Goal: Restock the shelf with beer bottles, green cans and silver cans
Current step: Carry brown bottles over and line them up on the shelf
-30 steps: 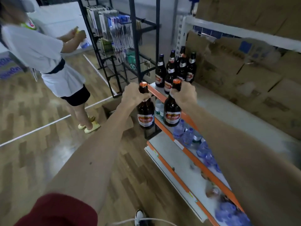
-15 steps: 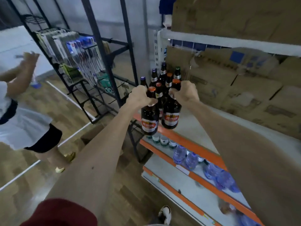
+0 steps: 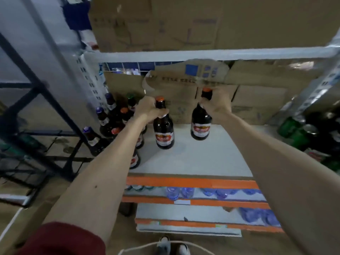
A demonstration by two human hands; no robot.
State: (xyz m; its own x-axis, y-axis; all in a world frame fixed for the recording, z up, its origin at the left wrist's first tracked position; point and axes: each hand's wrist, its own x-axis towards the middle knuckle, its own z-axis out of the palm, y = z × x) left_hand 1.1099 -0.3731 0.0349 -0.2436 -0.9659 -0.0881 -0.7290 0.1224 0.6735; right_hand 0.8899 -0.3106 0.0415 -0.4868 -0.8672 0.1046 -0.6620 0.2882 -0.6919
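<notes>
The white shelf board (image 3: pixel 202 159) now bore, seemingly, both bottles carried in a second before: left beer bottle (image 3: pixel 164 134) beside the stocked bottles (image 3: pixel 112 116), right beer bottle (image 3: pixel 200 127) apart. The left hand (image 3: pixel 149 111) and right hand (image 3: pixel 215 106) still gripped the necks; only release remained.

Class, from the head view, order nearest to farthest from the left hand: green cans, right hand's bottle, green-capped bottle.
1. Green-capped bottle, just left of the left hand.
2. Bottle in the right hand, rightward.
3. Green cans, far right.
</notes>
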